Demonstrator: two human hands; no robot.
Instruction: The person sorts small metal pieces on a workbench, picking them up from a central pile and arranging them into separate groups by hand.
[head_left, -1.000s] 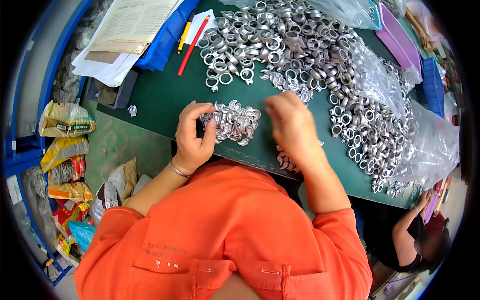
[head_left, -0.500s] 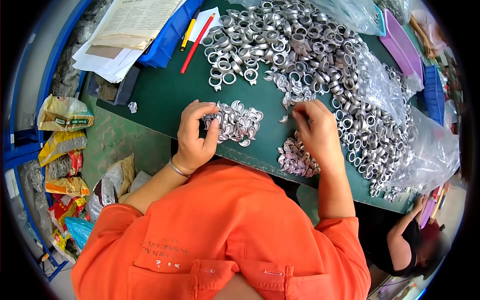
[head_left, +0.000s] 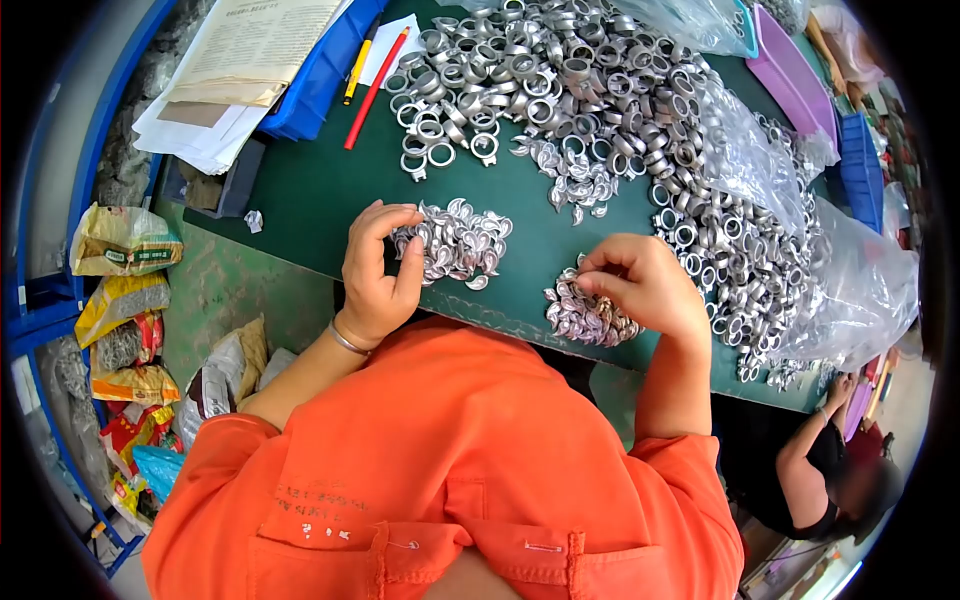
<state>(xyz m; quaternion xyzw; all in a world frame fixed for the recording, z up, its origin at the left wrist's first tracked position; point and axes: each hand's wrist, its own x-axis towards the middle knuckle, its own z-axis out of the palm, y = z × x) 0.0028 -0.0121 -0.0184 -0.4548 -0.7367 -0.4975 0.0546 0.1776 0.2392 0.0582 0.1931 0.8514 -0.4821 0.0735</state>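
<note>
My left hand (head_left: 383, 262) rests at the left side of a loose pile of small silvery leaf-shaped metal pieces (head_left: 465, 243). Its fingers curve over the edge, with the thumb held apart from them. Over a second, slightly pinkish pile of similar pieces (head_left: 585, 318) near the table's front edge is my right hand (head_left: 650, 285). Thumb and fingertips are pinched there; what lies between them is hidden. Farther back, a small scatter of silvery leaf-shaped pieces (head_left: 582, 185) lies next to a large heap of metal rings (head_left: 600, 75).
Clear plastic bags (head_left: 850, 290) lie over the heap's right side. Red (head_left: 375, 95) and yellow (head_left: 358, 70) pencils lie by a blue bin (head_left: 310, 90) with papers (head_left: 240, 60). Another person's arm (head_left: 805, 465) is at the lower right. Sacks (head_left: 125, 240) stand on the floor at left.
My right hand has moved toward me, from the back scatter to the pinkish pile. A loose leaf-shaped piece near its fingertips no longer shows there. My left hand stays by its pile.
</note>
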